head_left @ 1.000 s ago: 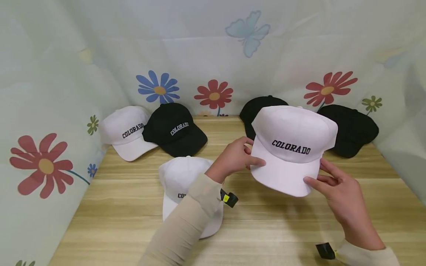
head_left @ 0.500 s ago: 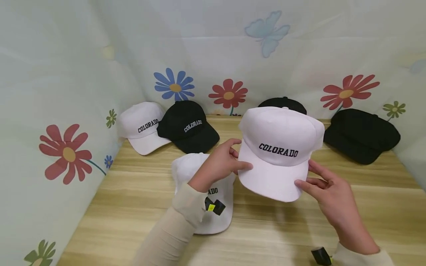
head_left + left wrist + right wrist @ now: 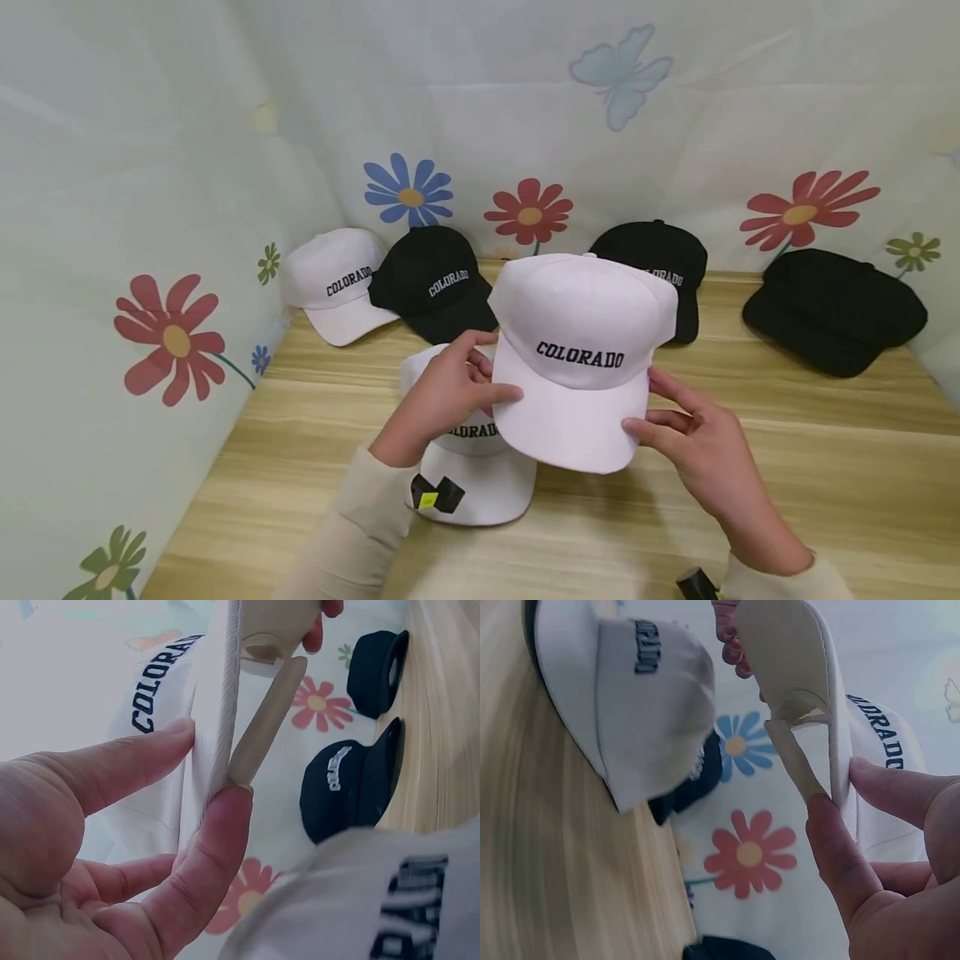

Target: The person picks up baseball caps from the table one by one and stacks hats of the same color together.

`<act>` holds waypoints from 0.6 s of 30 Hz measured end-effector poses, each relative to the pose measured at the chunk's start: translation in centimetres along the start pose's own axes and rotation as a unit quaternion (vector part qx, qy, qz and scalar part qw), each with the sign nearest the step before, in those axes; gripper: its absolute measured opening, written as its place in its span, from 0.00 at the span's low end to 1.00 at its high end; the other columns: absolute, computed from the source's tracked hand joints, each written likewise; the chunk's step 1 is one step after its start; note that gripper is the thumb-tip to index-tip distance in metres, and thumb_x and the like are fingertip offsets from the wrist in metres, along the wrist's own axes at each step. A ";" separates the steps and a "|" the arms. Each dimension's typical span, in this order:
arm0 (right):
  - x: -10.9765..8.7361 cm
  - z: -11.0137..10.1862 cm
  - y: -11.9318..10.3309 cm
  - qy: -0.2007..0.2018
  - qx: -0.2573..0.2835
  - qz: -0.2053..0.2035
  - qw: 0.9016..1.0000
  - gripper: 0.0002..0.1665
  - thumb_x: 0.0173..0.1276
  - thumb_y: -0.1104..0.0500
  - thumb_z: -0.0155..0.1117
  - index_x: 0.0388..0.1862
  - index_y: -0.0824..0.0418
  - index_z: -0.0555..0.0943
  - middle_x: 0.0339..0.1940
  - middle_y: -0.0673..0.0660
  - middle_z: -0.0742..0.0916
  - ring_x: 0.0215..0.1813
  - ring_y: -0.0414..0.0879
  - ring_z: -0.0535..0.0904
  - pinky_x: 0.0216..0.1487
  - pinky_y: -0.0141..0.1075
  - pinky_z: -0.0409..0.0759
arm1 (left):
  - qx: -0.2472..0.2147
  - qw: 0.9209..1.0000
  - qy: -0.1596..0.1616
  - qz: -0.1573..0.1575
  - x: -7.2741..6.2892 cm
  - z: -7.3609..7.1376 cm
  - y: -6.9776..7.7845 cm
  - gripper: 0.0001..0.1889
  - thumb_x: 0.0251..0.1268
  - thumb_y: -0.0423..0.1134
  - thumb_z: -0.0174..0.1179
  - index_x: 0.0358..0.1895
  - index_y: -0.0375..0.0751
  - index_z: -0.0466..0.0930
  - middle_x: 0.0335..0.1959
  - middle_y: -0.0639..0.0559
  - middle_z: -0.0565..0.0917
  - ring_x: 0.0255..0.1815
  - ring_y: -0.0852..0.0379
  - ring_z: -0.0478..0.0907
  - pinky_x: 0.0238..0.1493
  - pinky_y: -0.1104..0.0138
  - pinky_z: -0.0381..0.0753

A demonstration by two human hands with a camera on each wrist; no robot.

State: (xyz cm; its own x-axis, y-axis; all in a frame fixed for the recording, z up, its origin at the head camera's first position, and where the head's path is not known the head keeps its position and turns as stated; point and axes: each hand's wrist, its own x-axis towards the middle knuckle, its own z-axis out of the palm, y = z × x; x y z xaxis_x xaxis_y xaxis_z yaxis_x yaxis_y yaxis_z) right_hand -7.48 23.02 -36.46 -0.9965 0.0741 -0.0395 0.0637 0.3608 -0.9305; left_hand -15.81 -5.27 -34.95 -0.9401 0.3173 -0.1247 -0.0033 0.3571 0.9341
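Observation:
A white baseball cap (image 3: 585, 312) with black COLORADO lettering is held up above the table, front toward me. My left hand (image 3: 448, 390) pinches one side of its brim, thumb on top and fingers beneath. On the other side my right hand (image 3: 701, 437) pinches the brim in the same way. In the left wrist view, the fingers (image 3: 214, 840) press the brim's underside near the sweatband. A second white cap (image 3: 476, 487) sits on the table behind my left hand, partly hidden by that hand and the held cap.
At the back left stand a white cap (image 3: 341, 283) and an overlapping black cap (image 3: 431, 283). Farther right are a black cap (image 3: 686, 304), partly covered by the held one, and another black cap (image 3: 832, 312). Flowered cloth (image 3: 465, 92) hangs around the wooden table (image 3: 300, 467).
Both hands have carried the held cap leftward and a little lower, so it now overlaps the white cap on the table in view. The head view has turned slightly left.

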 end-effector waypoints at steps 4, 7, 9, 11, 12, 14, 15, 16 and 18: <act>0.0 1.3 -0.2 -0.016 0.016 -0.008 1.000 0.45 0.59 0.53 0.74 0.73 0.55 0.66 0.60 0.44 0.80 0.44 0.31 0.85 0.45 0.26 0.81 | -0.014 1.000 0.019 -0.004 -1.1 -1.1 -0.8 0.40 0.47 0.37 0.76 0.65 0.42 0.65 0.38 0.43 0.77 0.29 0.52 0.78 0.31 0.59 0.85; 0.1 2.2 -0.4 -0.025 0.028 -0.014 0.999 0.44 0.58 0.55 0.74 0.73 0.54 0.66 0.62 0.48 0.80 0.44 0.32 0.85 0.45 0.27 0.82 | -0.023 0.999 0.030 -0.010 -1.8 -1.9 -1.5 0.39 0.47 0.36 0.76 0.65 0.43 0.66 0.38 0.43 0.75 0.28 0.53 0.78 0.29 0.61 0.84; 0.0 2.9 -0.4 -0.032 0.039 -0.018 0.999 0.44 0.58 0.56 0.74 0.73 0.55 0.66 0.63 0.53 0.79 0.44 0.32 0.85 0.44 0.28 0.82 | -0.028 0.999 0.035 -0.015 -2.3 -2.4 -2.0 0.38 0.48 0.36 0.75 0.64 0.44 0.66 0.38 0.42 0.75 0.27 0.53 0.77 0.30 0.59 0.84; 0.1 3.6 -0.4 -0.042 0.050 -0.021 0.998 0.45 0.58 0.57 0.74 0.73 0.55 0.66 0.65 0.57 0.78 0.45 0.33 0.85 0.45 0.29 0.82 | -0.034 0.998 0.039 -0.019 -2.8 -2.8 -2.4 0.38 0.48 0.35 0.75 0.64 0.43 0.66 0.38 0.42 0.74 0.27 0.53 0.77 0.31 0.57 0.84; 0.1 3.9 -0.4 -0.048 0.055 -0.022 0.997 0.45 0.58 0.58 0.74 0.73 0.56 0.66 0.65 0.60 0.77 0.45 0.34 0.85 0.45 0.29 0.83 | -0.035 0.998 0.040 -0.021 -3.0 -3.1 -2.7 0.37 0.49 0.35 0.75 0.64 0.43 0.66 0.38 0.41 0.74 0.27 0.52 0.77 0.31 0.56 0.84; 0.1 4.5 -0.4 -0.057 0.059 -0.024 0.996 0.46 0.57 0.58 0.74 0.73 0.56 0.65 0.66 0.62 0.76 0.45 0.34 0.85 0.44 0.30 0.83 | -0.039 0.998 0.042 -0.027 -3.5 -3.5 -3.1 0.37 0.50 0.35 0.74 0.64 0.43 0.65 0.38 0.41 0.73 0.27 0.52 0.76 0.32 0.55 0.84; 0.1 4.8 -0.4 -0.061 0.058 -0.024 0.996 0.46 0.57 0.57 0.74 0.73 0.56 0.65 0.66 0.62 0.76 0.44 0.34 0.85 0.44 0.30 0.83 | -0.039 0.998 0.044 -0.030 -3.8 -3.8 -3.2 0.37 0.50 0.35 0.74 0.64 0.43 0.65 0.38 0.41 0.73 0.27 0.53 0.76 0.32 0.55 0.85; 0.2 5.1 -0.4 -0.064 0.057 -0.025 0.996 0.46 0.57 0.57 0.75 0.73 0.56 0.65 0.67 0.62 0.76 0.44 0.34 0.85 0.44 0.30 0.83 | -0.040 0.998 0.044 -0.033 -4.0 -4.0 -3.3 0.37 0.50 0.35 0.74 0.64 0.43 0.65 0.38 0.42 0.72 0.28 0.53 0.76 0.32 0.56 0.85; 0.2 5.6 -0.6 -0.071 0.058 -0.026 0.995 0.46 0.57 0.57 0.75 0.73 0.56 0.65 0.66 0.61 0.76 0.44 0.34 0.85 0.44 0.30 0.83 | -0.039 0.997 0.048 -0.039 -4.5 -4.5 -3.6 0.37 0.50 0.35 0.74 0.64 0.43 0.64 0.38 0.42 0.71 0.28 0.53 0.75 0.32 0.56 0.85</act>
State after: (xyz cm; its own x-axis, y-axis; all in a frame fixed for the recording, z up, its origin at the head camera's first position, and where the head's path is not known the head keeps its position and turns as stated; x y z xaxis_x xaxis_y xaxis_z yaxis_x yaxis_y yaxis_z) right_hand -8.06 17.60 -37.98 -0.9965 -0.0764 -0.0329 0.0128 0.2509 -0.9679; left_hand -13.08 -11.95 -36.23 -0.9644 0.2042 -0.1683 -0.1004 0.3062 0.9467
